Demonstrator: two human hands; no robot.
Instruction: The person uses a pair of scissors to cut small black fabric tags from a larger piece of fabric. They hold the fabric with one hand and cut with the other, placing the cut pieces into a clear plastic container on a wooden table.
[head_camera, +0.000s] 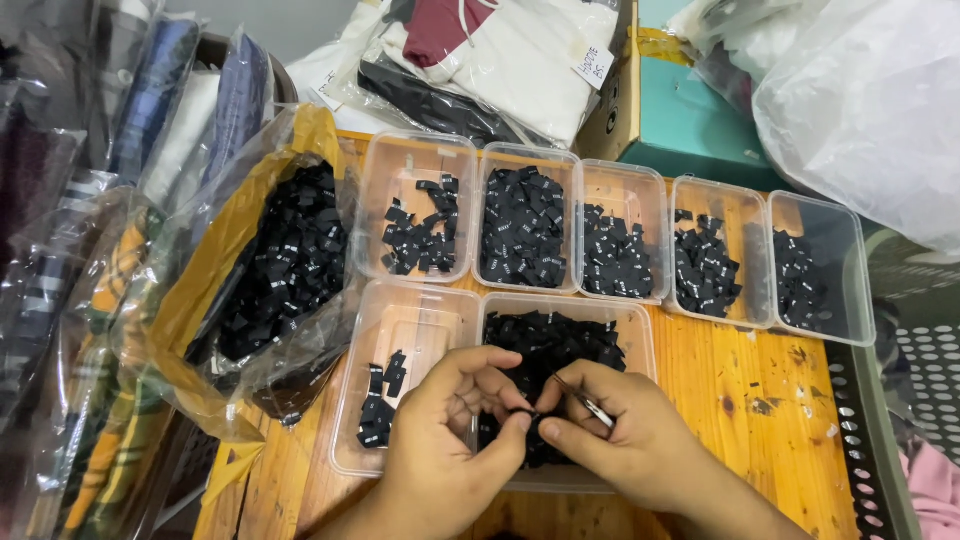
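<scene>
The left hand (450, 440) pinches a small black fabric label (533, 416) at its fingertips, just above the label-filled tray (640, 330). The right hand (625, 435) grips thin metal snips (585, 400) touching it. The label looks light, soft and floppy, best pinched by its edge.

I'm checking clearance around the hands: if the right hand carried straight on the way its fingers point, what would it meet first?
The right hand points leftward, so it would first meet the left hand, whose fingertips already nearly touch it above the clear tub of black labels.
</scene>
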